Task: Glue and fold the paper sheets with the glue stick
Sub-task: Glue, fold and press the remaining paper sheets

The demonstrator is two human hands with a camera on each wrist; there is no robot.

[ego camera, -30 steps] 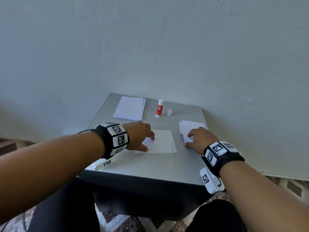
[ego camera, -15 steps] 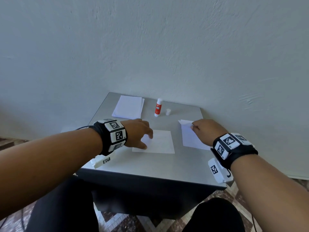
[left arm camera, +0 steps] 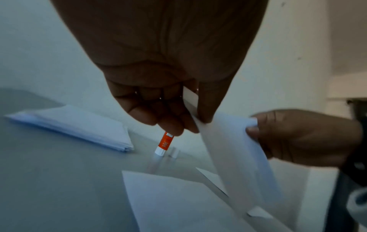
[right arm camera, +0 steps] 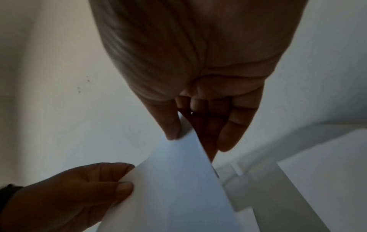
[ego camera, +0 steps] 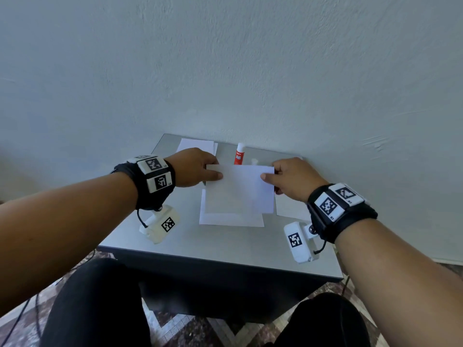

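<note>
A white paper sheet hangs in the air above the grey table, held at its top corners by both hands. My left hand pinches the upper left corner between thumb and fingers. My right hand pinches the upper right corner. Under the lifted sheet lies another white sheet flat on the table. The red and white glue stick stands upright behind them near the wall, with its small cap beside it.
A stack of white sheets lies at the table's back left corner. One more sheet lies to the right, partly under my right wrist. The wall rises right behind the table. My knees are below the front edge.
My right hand lifted a sheet from the right side and carried it over the middle sheet. My left hand left the middle sheet and took the lifted sheet's other corner.
</note>
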